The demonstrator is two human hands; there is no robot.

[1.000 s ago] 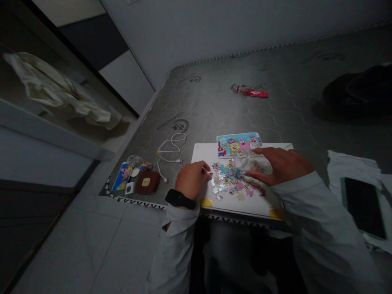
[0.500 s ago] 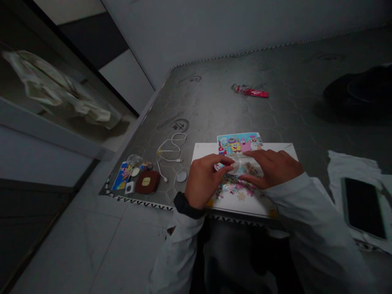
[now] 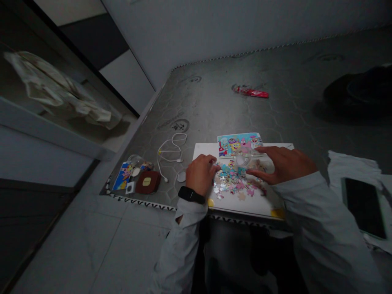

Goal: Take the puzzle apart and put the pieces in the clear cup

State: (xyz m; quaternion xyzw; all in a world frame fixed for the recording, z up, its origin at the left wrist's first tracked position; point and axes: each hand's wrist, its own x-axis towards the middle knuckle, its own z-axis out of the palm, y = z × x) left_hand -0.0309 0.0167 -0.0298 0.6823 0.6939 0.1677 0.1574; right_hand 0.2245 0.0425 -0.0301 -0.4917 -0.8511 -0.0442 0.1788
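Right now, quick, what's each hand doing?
Left hand: half-curled by the pieces; whether it holds one can't be told.
Right hand: holding the jar.

Dark lettering [image 3: 180,125] on grey mat [image 3: 211,108], illegible

Reference point: loose puzzle pieces [image 3: 231,180] on white board [image 3: 259,204]. Right hand [image 3: 288,165], 3 o'clock: grips clear jar [image 3: 241,158]. Left hand [image 3: 199,174], 9 o'clock: beside the pieces. Picture card [image 3: 239,143]: 12 o'clock. White cable [image 3: 179,161]: 10 o'clock. Phone [image 3: 364,207]: 3 o'clock, well apart.
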